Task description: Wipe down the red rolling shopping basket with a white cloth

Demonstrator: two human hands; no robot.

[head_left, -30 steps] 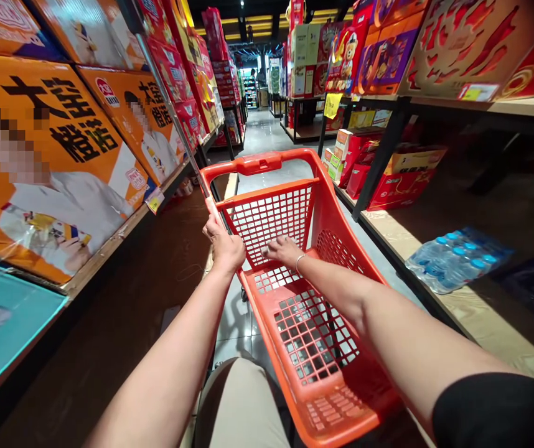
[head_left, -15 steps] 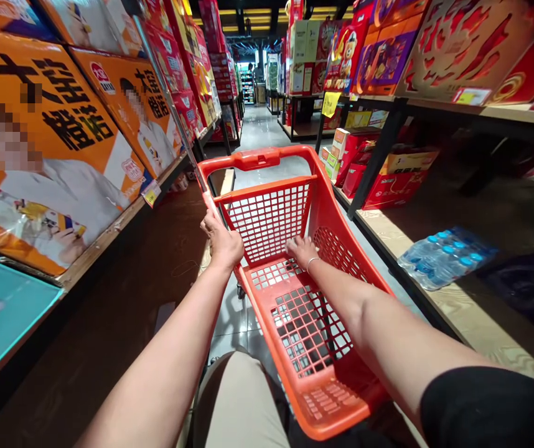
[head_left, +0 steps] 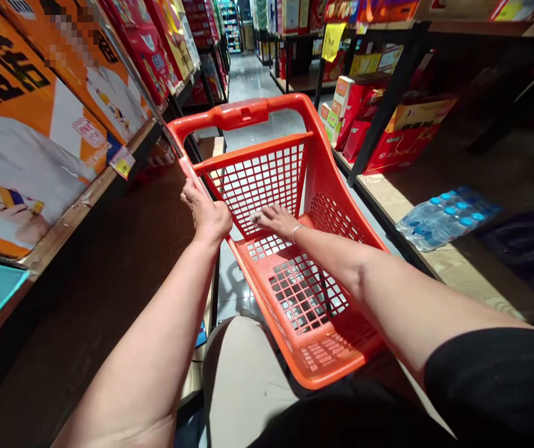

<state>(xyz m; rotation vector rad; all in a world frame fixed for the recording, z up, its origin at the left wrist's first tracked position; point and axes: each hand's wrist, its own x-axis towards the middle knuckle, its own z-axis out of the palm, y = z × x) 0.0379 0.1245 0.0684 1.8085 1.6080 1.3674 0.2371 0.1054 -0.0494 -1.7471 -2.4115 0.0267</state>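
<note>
A red plastic shopping cart (head_left: 313, 367) with grid walls stands in front of me, its handle bar at the far end. My left hand (head_left: 207, 214) is wrapped round the cart's left rim, below the handle. Inside the basket, my right hand (head_left: 274, 221) reaches over to the far grid panel (head_left: 267, 180), a bracelet on its wrist. Its fingers are partly spread, and something small and pale shows at the fingertips, too small to name.
Orange boxes (head_left: 19, 124) fill the left shelf beside the cart. On the lower right shelf lie a pack of water bottles (head_left: 447, 218) and red boxes (head_left: 402, 140). A tiled aisle (head_left: 251, 81) runs ahead between shelves. My knee is at the bottom.
The view has tilted down, so the shelves and cart sit higher. My right hand has moved left across the basket toward the far panel. My left hand still holds the rim.
</note>
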